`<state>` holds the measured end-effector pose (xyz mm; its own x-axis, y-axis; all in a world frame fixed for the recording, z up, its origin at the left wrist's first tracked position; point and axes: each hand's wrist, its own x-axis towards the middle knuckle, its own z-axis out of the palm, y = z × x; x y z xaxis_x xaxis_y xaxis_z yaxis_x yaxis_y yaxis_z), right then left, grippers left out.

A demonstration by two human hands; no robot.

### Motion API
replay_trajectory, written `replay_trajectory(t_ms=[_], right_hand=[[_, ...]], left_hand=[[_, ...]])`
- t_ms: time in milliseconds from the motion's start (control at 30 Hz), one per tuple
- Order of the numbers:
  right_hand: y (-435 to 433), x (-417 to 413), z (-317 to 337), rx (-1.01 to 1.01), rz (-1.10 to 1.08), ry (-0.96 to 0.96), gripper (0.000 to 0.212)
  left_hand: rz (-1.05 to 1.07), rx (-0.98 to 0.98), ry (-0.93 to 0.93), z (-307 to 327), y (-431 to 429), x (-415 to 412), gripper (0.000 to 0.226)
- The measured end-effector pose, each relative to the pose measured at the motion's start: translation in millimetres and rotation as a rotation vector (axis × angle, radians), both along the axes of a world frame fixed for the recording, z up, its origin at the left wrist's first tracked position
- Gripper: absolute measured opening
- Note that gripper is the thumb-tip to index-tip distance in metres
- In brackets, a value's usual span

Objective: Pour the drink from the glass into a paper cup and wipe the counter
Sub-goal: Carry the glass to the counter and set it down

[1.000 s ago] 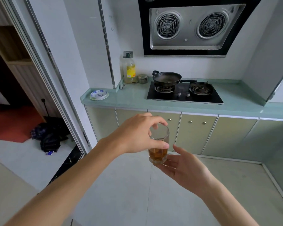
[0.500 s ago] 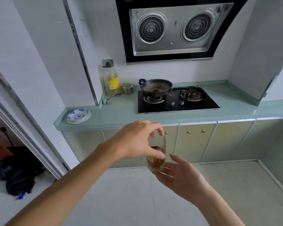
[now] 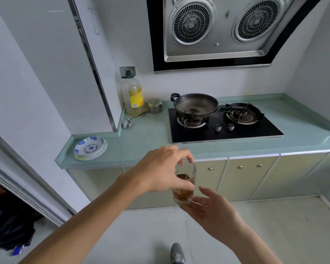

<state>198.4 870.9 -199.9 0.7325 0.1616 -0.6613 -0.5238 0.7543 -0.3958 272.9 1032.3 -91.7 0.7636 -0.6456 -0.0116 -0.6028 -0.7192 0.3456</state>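
A clear faceted glass with brown drink in its lower part hangs upright in the air in front of the cabinets. My left hand grips it from above by the rim, thumb and fingers around the top. My right hand is palm up, fingers spread, cupped just under and beside the glass base; it looks to touch the bottom. The pale green counter lies beyond the glass. No paper cup or cloth is in view.
On the counter stand a blue-patterned dish at the left end, an oil bottle, a small jar and a black hob with a wok. A range hood hangs above. Bags lie on the floor at left.
The view has come closer to the counter and tilted down; the counter now fills more of the frame. Both hands keep the same hold around the glass.
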Motion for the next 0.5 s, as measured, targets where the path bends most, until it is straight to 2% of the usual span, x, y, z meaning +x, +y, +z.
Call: replay_trajectory(t_ms=[267, 500], right_hand=[[11, 158, -15, 0.026, -0.013, -0.031, 0.028], [10, 281, -22, -0.019, 0.090, 0.045, 0.035]], left_hand=[[0.066, 0.054, 0.003, -18, 11, 151, 0.055], [0.141, 0.057, 0.036, -28, 18, 265, 0.058]])
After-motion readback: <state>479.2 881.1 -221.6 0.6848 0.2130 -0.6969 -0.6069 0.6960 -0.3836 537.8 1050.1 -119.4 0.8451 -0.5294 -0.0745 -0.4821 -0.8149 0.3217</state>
